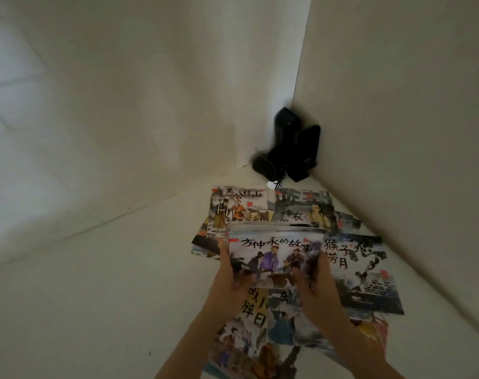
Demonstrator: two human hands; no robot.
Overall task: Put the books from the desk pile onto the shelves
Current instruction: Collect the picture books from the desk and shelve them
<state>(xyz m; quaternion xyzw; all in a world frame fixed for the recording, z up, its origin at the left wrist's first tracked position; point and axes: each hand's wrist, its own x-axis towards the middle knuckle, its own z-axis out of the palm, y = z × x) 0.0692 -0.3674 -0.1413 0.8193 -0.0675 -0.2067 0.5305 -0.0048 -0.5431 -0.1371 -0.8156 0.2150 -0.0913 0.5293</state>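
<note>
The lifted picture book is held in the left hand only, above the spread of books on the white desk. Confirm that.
Not quite: the head view shows both hands on the lifted picture book, the left hand at its left edge, the right hand at its right. The rest stands.

Pretty dim overall, kinda murky and yellowish. The only real light comes in from the left, a cool bluish wash on the left wall [19,132], fading fast toward the corner. The dark object in the corner [287,146] is smeared and soft, no detail at all. Wide-angle bend is obvious, wall edges lean and curve near the borders. The book covers [273,255] look slightly blurry, no glare on them.
</note>
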